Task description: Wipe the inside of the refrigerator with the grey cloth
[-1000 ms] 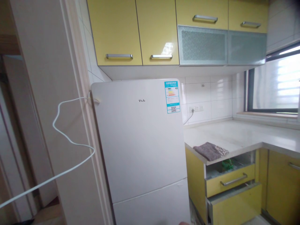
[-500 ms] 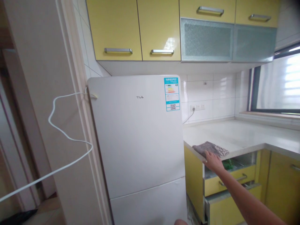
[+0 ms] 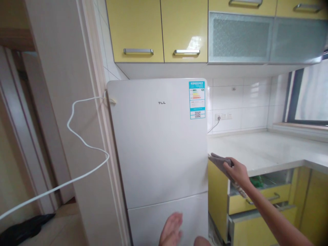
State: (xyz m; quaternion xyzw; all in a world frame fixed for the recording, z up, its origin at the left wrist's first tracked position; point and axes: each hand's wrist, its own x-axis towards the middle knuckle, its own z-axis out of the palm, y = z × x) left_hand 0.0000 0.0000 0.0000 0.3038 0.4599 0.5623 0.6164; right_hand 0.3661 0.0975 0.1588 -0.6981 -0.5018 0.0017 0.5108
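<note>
A grey-brown cloth (image 3: 222,164) hangs folded in the grip of my right hand (image 3: 238,172), raised at the front edge of the white countertop (image 3: 246,147). Its lower, patterned end dangles in front of the drawers, partly behind my forearm. My left hand (image 3: 171,229) shows low in the picture, a little blurred, fingers stretched out and holding nothing. Behind it stands the lower door of a white fridge (image 3: 159,143), and I cannot tell whether the fingers touch it.
Yellow drawers (image 3: 258,198) under the counter stand partly pulled out, with something green (image 3: 257,181) in the top opening. Yellow wall cabinets (image 3: 184,30) hang overhead. A white cable (image 3: 87,143) loops across the left side. A black bag-like object (image 3: 28,227) lies on the floor.
My right hand has lifted the cloth off the countertop, where it lay flat. My left hand has come into view from below. The view has shifted a little to the left.
</note>
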